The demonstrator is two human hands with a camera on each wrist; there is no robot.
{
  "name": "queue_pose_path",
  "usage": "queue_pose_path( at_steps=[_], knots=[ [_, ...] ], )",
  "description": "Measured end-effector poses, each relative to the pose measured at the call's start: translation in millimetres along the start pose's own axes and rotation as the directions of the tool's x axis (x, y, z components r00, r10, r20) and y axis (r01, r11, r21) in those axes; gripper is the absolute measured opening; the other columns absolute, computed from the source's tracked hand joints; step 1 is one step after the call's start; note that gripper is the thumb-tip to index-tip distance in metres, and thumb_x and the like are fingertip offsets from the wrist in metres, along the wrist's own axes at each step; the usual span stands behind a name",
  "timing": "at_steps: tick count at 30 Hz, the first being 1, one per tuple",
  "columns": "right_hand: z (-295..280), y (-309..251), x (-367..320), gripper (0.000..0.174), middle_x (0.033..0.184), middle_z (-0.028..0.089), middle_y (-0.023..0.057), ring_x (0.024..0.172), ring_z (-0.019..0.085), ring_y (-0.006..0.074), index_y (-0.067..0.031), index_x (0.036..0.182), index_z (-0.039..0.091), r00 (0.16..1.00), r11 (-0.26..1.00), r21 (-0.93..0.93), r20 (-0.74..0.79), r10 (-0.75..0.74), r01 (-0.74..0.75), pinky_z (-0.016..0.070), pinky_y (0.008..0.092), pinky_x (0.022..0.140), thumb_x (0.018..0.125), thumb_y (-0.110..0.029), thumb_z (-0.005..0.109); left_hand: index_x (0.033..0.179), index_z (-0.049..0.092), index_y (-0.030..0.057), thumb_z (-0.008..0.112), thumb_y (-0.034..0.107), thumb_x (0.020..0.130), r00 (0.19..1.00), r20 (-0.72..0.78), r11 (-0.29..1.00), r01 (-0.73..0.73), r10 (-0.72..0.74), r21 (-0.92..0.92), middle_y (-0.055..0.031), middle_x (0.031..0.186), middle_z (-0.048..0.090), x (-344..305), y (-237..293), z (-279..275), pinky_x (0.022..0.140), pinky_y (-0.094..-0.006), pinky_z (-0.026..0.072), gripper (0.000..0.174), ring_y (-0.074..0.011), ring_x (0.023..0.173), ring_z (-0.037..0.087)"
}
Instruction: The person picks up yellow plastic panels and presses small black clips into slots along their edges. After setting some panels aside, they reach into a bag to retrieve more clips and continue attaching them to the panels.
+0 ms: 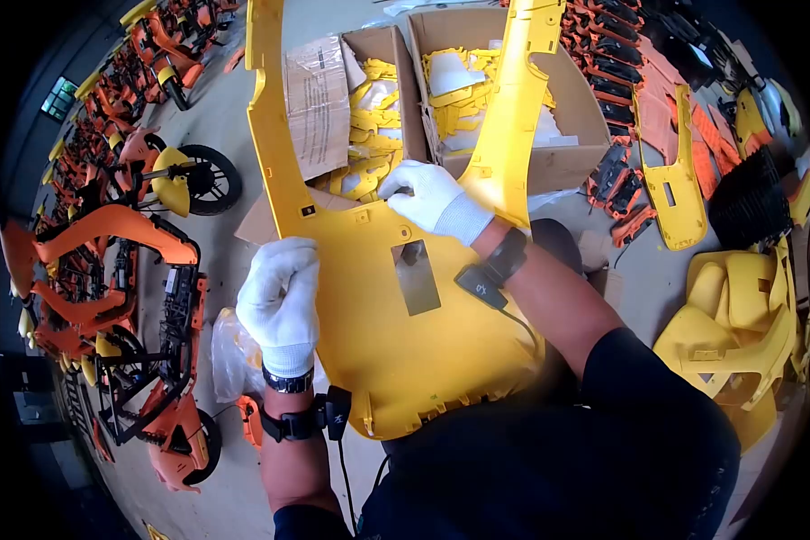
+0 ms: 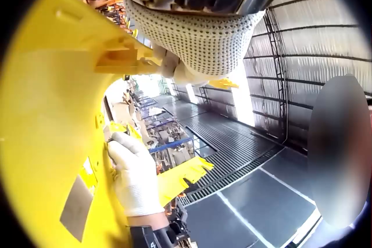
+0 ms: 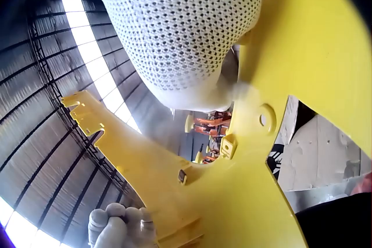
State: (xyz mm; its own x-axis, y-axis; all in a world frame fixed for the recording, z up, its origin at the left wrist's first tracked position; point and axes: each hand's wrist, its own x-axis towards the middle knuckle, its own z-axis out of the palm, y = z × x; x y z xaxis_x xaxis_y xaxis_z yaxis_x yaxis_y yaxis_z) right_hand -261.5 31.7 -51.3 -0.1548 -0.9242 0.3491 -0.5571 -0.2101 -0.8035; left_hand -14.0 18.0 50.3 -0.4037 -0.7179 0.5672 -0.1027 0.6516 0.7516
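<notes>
A large yellow plastic body panel with two long arms lies in front of the person's body. It has a rectangular opening and a small round hole. My white-gloved left hand has its fingers curled beside the panel's left edge; I cannot tell whether they grip anything. At the inner edge between the arms, my gloved right hand bends its fingers and thumb together around a small dark piece, partly hidden by the glove. A dark clip sits on the panel near the left arm's base, and a bare yellow tab stands nearby.
Two cardboard boxes of small yellow parts stand beyond the panel. Orange motorbikes line the left side, with a clear plastic bag on the floor. Yellow panels and stacked orange and black parts lie on the right.
</notes>
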Motion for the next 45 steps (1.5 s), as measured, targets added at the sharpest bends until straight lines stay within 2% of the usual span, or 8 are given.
queue_pose_path(
  at_steps=[1,2,9,14,19,20,29,45],
  knots=[
    [-1.5,-2.9,0.0,0.014,0.098,0.071,0.0139,0.095,0.069,0.0289,-0.0029,0.093,0.072,0.999,0.998,0.025,-0.005,0.051,-0.051,0.0543,0.0367,0.088,0.084,-0.01,0.063,0.083,0.067,0.0011,0.063,-0.013,0.077,0.962,0.131,0.957,-0.258,0.241,0.135,-0.0084,0.089,0.07,3.2,-5.3,-3.3,0.093,-0.0387,0.0504,0.016,-0.0204,0.084,0.067],
    [-4.3,-7.3,-0.5,0.013,0.098,0.071,0.0132,0.094,0.069,0.027,-0.0027,0.093,0.071,0.995,0.993,0.05,-0.007,0.103,-0.103,0.0547,0.0354,0.086,0.084,-0.009,0.064,0.081,0.067,0.0021,0.065,-0.011,0.072,0.966,0.192,0.954,-0.21,0.17,0.212,-0.01,0.089,0.071,-0.8,-4.9,-7.1,0.094,-0.0403,0.0497,0.016,-0.0262,0.085,0.067],
    [-19.5,-15.1,6.8,0.015,0.095,0.071,0.0086,0.084,0.067,0.0155,0.002,0.096,0.069,0.978,0.925,0.351,-0.091,0.19,-0.147,0.0544,0.0289,0.08,0.083,-0.005,0.067,0.084,0.067,0.0022,0.065,-0.011,0.074,0.962,0.24,0.991,-0.134,0.132,-0.01,-0.0107,0.089,0.069,-9.2,-31.7,-11.4,0.084,-0.0371,0.0505,0.017,-0.0265,0.082,0.065],
    [-16.1,-42.2,6.8,0.012,0.093,0.071,0.009,0.084,0.067,0.0184,-0.0004,0.094,0.068,0.986,0.972,0.17,0.071,0.151,-0.161,0.0541,0.031,0.079,0.083,-0.005,0.067,0.084,0.067,0.0024,0.064,-0.011,0.074,0.967,0.231,0.994,-0.108,0.11,-0.022,-0.0114,0.09,0.069,-10.4,-36.4,-9.8,0.082,-0.0358,0.0508,0.017,-0.0265,0.082,0.065],
    [-0.5,-21.0,-2.5,0.01,0.09,0.067,0.0088,0.092,0.064,0.0244,-0.003,0.091,0.067,0.982,0.963,-0.194,0.004,-0.189,0.186,0.0513,0.036,0.086,0.081,-0.004,0.069,0.086,0.068,0.0025,0.064,-0.01,0.075,0.966,0.214,0.989,-0.141,0.147,-0.043,-0.0114,0.092,0.07,-7.6,-36.8,-4.4,0.079,-0.0347,0.0522,0.017,-0.028,0.083,0.066],
    [1.0,-19.9,-3.5,0.01,0.091,0.067,0.0102,0.095,0.062,0.0304,-0.0033,0.087,0.067,0.983,0.966,-0.187,-0.005,-0.184,0.18,0.0504,0.0403,0.089,0.078,-0.004,0.071,0.086,0.068,0.0024,0.064,-0.01,0.075,0.965,0.218,0.989,-0.142,0.147,-0.039,-0.0115,0.093,0.07,-6.8,-36.6,-4.2,0.078,-0.0348,0.0524,0.017,-0.0281,0.083,0.066],
    [5.8,-13.2,3.2,0.01,0.089,0.068,0.0088,0.1,0.063,0.0287,-0.0032,0.082,0.066,0.961,0.948,-0.165,-0.01,-0.278,0.272,0.0499,0.0396,0.092,0.076,-0.002,0.073,0.087,0.068,0.0028,0.063,-0.009,0.073,0.964,0.23,0.99,-0.13,0.137,-0.048,-0.012,0.094,0.069,-6.1,-37.7,-3.6,0.076,-0.0353,0.0525,0.019,-0.0284,0.082,0.066],
    [11.4,-10.1,3.1,0.009,0.085,0.066,0.0089,0.091,0.063,0.0291,-0.0033,0.078,0.063,0.976,0.965,-0.154,-0.03,-0.217,0.21,0.0505,0.0394,0.085,0.077,-0.002,0.072,0.087,0.069,0.0028,0.064,-0.009,0.073,0.967,0.21,0.99,-0.133,0.141,-0.05,-0.0113,0.093,0.069,-7.1,-36.4,-5.0,0.075,-0.0349,0.0521,0.019,-0.0279,0.081,0.066]
  ],
)
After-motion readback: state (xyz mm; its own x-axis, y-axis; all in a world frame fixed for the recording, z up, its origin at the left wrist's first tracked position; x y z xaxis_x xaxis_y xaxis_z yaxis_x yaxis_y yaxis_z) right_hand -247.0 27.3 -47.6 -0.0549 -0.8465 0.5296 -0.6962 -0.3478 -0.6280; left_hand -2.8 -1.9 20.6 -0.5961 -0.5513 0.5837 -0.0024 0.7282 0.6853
